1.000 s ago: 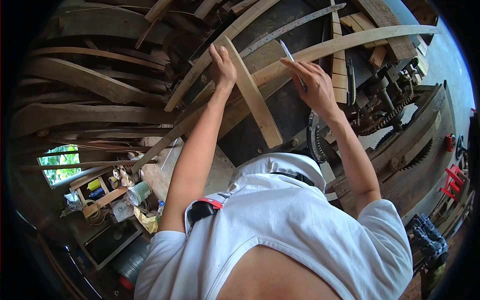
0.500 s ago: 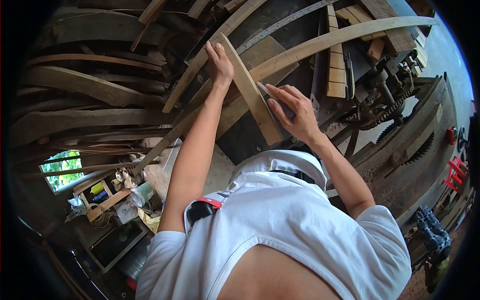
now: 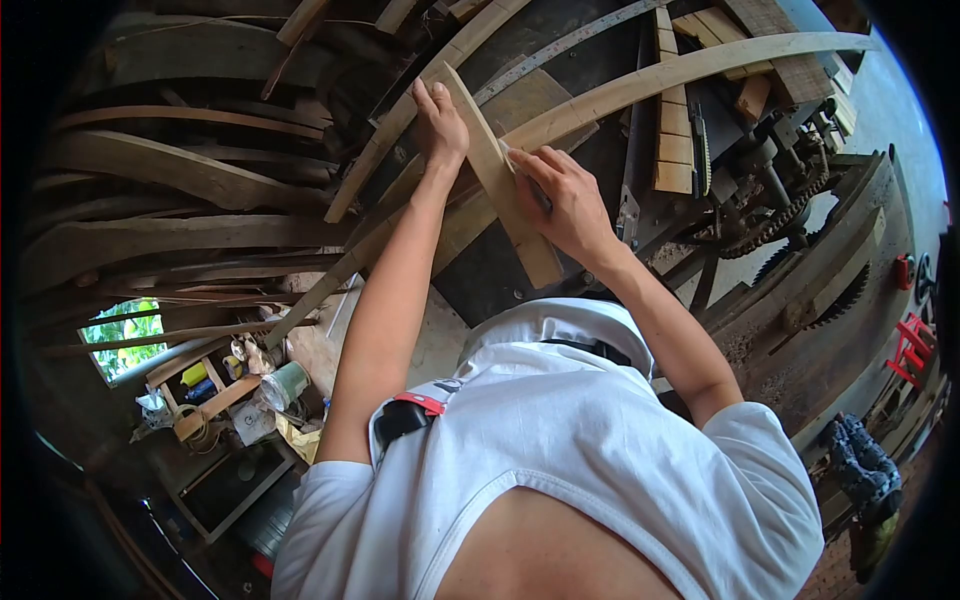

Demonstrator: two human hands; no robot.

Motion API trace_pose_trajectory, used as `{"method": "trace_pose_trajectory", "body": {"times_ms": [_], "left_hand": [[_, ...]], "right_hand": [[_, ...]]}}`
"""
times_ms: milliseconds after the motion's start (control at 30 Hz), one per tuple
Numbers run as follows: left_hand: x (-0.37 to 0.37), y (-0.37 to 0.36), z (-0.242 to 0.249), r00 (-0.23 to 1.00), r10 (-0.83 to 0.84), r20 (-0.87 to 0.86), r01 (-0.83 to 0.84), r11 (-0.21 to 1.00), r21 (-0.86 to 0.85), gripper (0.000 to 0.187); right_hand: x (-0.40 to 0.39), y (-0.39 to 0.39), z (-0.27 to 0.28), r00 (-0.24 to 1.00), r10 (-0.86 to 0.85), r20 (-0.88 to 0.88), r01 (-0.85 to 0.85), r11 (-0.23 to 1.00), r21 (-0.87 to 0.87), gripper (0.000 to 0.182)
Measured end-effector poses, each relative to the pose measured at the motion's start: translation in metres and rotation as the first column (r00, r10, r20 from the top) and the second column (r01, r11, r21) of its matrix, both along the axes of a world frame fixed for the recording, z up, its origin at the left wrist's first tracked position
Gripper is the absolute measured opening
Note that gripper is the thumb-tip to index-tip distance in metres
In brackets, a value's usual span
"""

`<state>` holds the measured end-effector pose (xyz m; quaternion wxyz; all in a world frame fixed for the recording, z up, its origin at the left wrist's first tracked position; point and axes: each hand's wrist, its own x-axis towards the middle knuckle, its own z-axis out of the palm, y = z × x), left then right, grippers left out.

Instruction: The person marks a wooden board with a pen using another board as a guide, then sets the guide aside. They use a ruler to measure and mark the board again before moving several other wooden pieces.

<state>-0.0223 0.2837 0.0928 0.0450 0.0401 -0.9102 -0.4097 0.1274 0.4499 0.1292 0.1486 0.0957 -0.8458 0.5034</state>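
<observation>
A straight, pale wooden board (image 3: 500,185) lies slantwise across a long curved wooden strip (image 3: 650,85). My left hand (image 3: 441,132) grips the board's left edge near its upper end, with the fingers partly hidden. On the board's other side, my right hand (image 3: 568,200) is closed around a slim pen-like tool (image 3: 504,147). The tool's light tip is at the board's right edge, close to where the board crosses the curved strip. Most of the tool is hidden by my fingers, so its exact kind does not show.
Many curved wooden pieces (image 3: 190,235) are stacked on the left. At right are a toothed saw blade (image 3: 845,300), a chain (image 3: 775,225) and a slatted wooden piece (image 3: 673,130). A cluttered shelf with a pale container (image 3: 288,385) stands lower left.
My right hand has moved a little up and left, bringing the tool's tip against the board's edge. My left hand and the board have stayed almost still.
</observation>
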Motion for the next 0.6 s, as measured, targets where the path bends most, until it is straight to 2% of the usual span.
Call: {"method": "trace_pose_trajectory", "body": {"times_ms": [100,167,400,467,600], "left_hand": [[-0.001,-0.001,0.0,0.999,-0.004,-0.051,0.002,0.999,-0.041,0.066],[0.003,0.003,0.012,0.999,-0.024,0.044,0.021,0.997,0.073,0.068],[0.006,0.007,0.015,0.996,-0.002,0.093,-0.008,0.995,0.1,0.068],[-0.001,-0.001,-0.004,1.0,0.019,-0.021,-0.02,0.999,-0.032,0.064],[-0.003,-0.002,-0.011,0.998,0.033,-0.051,-0.035,0.998,-0.048,0.064]], "right_hand": [[0.001,0.001,0.002,1.0,-0.002,-0.011,0.002,1.0,0.012,0.034],[0.013,0.009,0.007,0.998,0.051,0.04,-0.052,0.998,0.025,0.035],[0.002,0.004,0.0,0.999,0.029,0.014,-0.029,0.999,0.028,0.035],[-0.004,0.001,0.0,1.0,0.008,-0.018,-0.008,1.0,0.03,0.034],[0.012,0.01,0.011,0.994,0.072,0.078,-0.077,0.995,0.07,0.034]]}}
